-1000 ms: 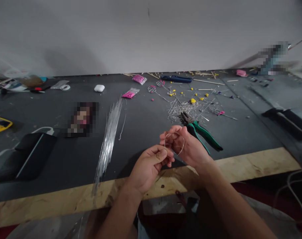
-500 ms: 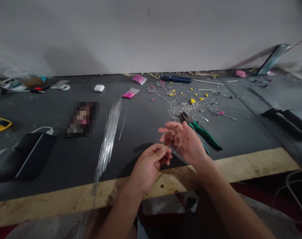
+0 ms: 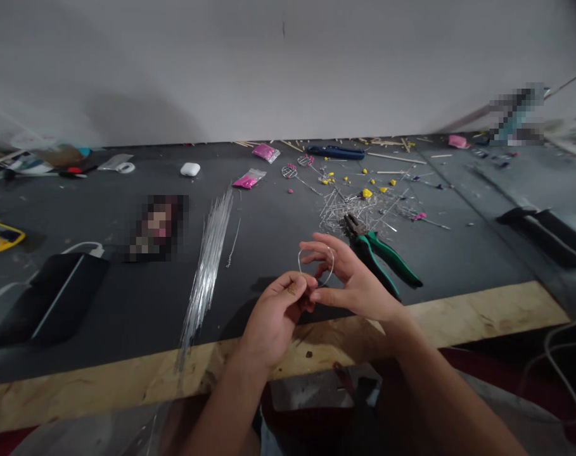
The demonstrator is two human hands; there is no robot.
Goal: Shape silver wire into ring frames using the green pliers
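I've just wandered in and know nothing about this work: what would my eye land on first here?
Two bare hands meet at the bench's near edge: the left hand pinches a thin wire loop that curves over the spread fingers of the right hand. Just beyond lie green-handled pliers beside a heap of cut wire bits, and to the left a long bundle of straight silver wires.

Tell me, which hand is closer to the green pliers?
The right hand. It sits just beside the handles of the green pliers. The left hand, pinching the wire loop, is farther off, on the other side of the right hand.
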